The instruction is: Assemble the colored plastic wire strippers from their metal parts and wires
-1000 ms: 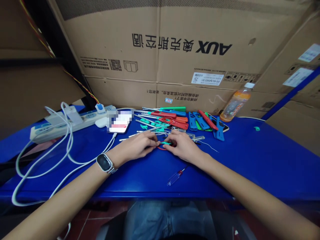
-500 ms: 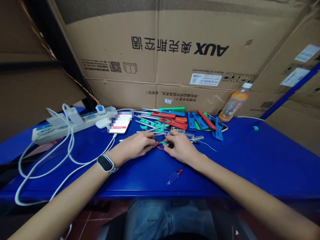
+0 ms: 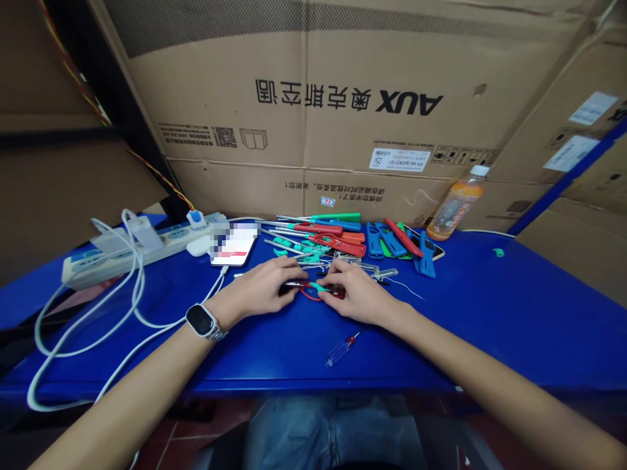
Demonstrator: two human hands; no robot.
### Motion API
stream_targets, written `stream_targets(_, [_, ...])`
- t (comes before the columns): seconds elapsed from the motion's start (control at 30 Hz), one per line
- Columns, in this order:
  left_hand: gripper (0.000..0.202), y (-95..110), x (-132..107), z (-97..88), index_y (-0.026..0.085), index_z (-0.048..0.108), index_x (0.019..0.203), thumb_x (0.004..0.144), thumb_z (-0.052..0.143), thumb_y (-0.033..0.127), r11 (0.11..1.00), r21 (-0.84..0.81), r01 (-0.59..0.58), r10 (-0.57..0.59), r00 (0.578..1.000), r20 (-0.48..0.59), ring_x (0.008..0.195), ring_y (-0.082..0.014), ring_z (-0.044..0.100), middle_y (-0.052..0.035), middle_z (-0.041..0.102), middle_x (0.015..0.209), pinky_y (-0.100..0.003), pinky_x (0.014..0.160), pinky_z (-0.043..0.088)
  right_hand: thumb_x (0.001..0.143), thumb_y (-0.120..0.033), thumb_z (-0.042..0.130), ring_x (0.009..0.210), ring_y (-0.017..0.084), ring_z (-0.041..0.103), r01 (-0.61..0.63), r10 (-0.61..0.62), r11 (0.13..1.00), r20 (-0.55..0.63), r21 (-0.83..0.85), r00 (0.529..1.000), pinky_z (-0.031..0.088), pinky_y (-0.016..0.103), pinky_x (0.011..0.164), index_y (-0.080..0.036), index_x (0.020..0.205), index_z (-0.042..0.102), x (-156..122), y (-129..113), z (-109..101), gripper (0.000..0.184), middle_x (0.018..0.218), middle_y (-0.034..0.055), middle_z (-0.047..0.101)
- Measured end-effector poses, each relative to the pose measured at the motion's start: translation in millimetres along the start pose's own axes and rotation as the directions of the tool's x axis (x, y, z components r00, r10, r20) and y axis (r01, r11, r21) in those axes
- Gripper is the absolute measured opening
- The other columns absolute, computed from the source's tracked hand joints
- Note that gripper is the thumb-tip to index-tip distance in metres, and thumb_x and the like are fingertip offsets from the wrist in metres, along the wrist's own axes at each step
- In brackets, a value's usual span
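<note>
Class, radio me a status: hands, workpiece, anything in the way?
Right hand gripping red-and-green piece. Left hand at its metal rod. Loose parts close beyond; screwdriver nearer, clear of both hands.

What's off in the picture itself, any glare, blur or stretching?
In the head view: no harsh glare on the blue table, though the phone screen is bright and partly pixelated; same view, the jeans look dim and soft, the right forearm stretched toward the corner, and the red-and-teal lighter is too small for detail.
</note>
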State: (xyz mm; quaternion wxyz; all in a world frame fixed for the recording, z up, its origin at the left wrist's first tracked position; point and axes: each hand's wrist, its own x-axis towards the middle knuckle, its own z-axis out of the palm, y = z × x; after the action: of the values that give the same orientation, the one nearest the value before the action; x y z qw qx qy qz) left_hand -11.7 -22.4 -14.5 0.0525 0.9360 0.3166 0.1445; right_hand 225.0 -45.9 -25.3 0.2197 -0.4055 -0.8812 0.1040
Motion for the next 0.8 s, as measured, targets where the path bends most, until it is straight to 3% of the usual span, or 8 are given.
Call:
stream_targets(0.1, [0.034,6.3,0.6,1.5,0.019,0.064,0.122,0.091,0.055,0.025,0.999,0.004,-0.04,0.04,0.999,-0.024,0.108,-0.0267,0.06,-0.01,0.062,0.117,-0.043,0.097,0.048,0.09,-0.032,0.062,0.076,0.016,0.057,-0.018,0.018,0.999,-0.008,0.041,1.0,0.046,0.033,0.077,-0.02,0.102,0.076,0.1,0.1,2.6,0.022,0.091,0.005,0.059])
stream_targets(0.2, [0.031,8.4,2.8,4.4,0.019,0.068,0.118,0.095,0.053,0.033,0.996,-0.013,-0.093,0.093,0.996,0.0,0.104,-0.0253,0.061,-0.0096,0.064,0.11,-0.043,0.099,0.047,0.088,-0.033,0.064,0.076,0.016,0.058,-0.039,0.043,0.994,-0.035,0.099,0.998,0.047,0.032,0.075,-0.019,0.102,0.075,2.2,2.7,2.4,0.023,0.09,0.0049,0.06])
stream_targets(0.33, [0.032,8.0,4.5,6.3,0.018,0.069,0.116,0.096,0.053,0.037,0.996,-0.024,-0.089,0.09,0.996,0.006,0.103,-0.0255,0.062,-0.0103,0.065,0.109,-0.043,0.097,0.048,0.089,-0.018,0.056,0.076,0.016,0.059,-0.094,0.123,0.981,-0.167,0.172,0.978,0.046,0.031,0.072,-0.016,0.101,0.073,11.2,18.3,-5.4,0.021,0.089,0.0057,0.064])
stream_targets(0.43, [0.034,9.0,4.4,5.0,0.02,0.067,0.119,0.094,0.056,0.04,0.997,-0.052,-0.049,0.049,0.999,-0.008,0.107,-0.0265,0.061,-0.01,0.065,0.113,-0.043,0.097,0.049,0.088,-0.01,0.048,0.065,0.013,0.054,-0.195,0.239,0.959,-0.22,0.203,0.946,0.044,0.029,0.066,-0.016,0.096,0.071,19.3,36.8,-13.3,0.026,0.086,0.0044,0.066])
stream_targets(0.57, [0.035,8.2,9.1,-2.0,0.02,0.063,0.123,0.094,0.054,0.037,0.997,-0.079,0.001,-0.006,0.998,-0.067,0.112,-0.0263,0.06,-0.0097,0.064,0.119,-0.043,0.098,0.048,0.086,-0.015,0.054,0.073,0.016,0.056,-0.225,0.237,0.972,-0.278,0.074,0.931,0.046,0.032,0.073,-0.017,0.097,0.07,25.8,56.2,-21.1,0.019,0.089,0.0057,0.063])
stream_targets(0.7, [0.027,3.0,26.8,-12.6,0.018,0.068,0.11,0.094,0.046,0.022,0.999,-0.036,-0.006,0.003,0.998,-0.064,0.099,-0.0231,0.063,-0.0084,0.068,0.107,-0.039,0.089,0.05,0.084,-0.02,0.058,0.096,0.025,0.057,-0.277,0.245,0.958,-0.288,-0.073,0.926,0.045,0.038,0.085,-0.017,0.103,0.067,32.6,64.1,-23.7,0.021,0.1,0.0097,0.062])
stream_targets(0.8, [0.024,-0.2,44.6,-15.8,0.018,0.069,0.103,0.093,0.047,0.022,1.0,-0.006,0.022,-0.023,0.999,-0.049,0.091,-0.0224,0.064,-0.008,0.07,0.1,-0.037,0.083,0.05,0.083,-0.023,0.06,0.103,0.029,0.054,-0.354,0.302,0.923,-0.288,-0.148,0.909,0.043,0.042,0.089,-0.017,0.108,0.066,39.9,66.7,-21.2,0.027,0.106,0.0114,0.062])
